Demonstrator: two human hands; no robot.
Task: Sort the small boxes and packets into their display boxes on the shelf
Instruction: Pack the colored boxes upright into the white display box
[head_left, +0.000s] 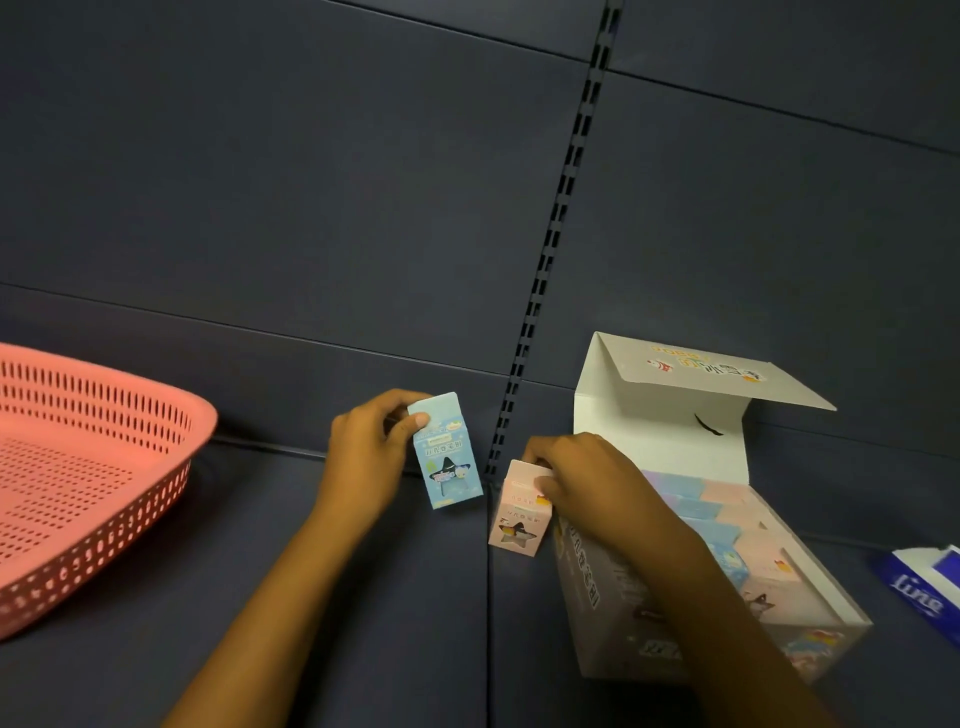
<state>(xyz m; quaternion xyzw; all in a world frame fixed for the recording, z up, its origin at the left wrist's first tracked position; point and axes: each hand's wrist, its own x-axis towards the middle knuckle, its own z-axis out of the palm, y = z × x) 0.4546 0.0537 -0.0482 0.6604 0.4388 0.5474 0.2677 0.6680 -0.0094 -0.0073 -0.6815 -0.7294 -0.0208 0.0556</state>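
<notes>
My left hand (366, 447) grips a small light-blue box (449, 460) by its top, holding it upright above the dark shelf. My right hand (582, 480) pinches the top of a small pink box (517, 525) with a star-shaped window, just left of the open display box (597, 597). The display box has its lid (691, 379) folded up and back, and holds rows of several pink and blue small boxes (727, 514). My right forearm crosses over the display box's front left part and hides it.
A pink perforated plastic basket (104, 467) sits at the left of the shelf. A blue packet with white lettering (919, 587) lies at the right edge. A slotted upright (561, 218) runs down the dark back panel between my hands.
</notes>
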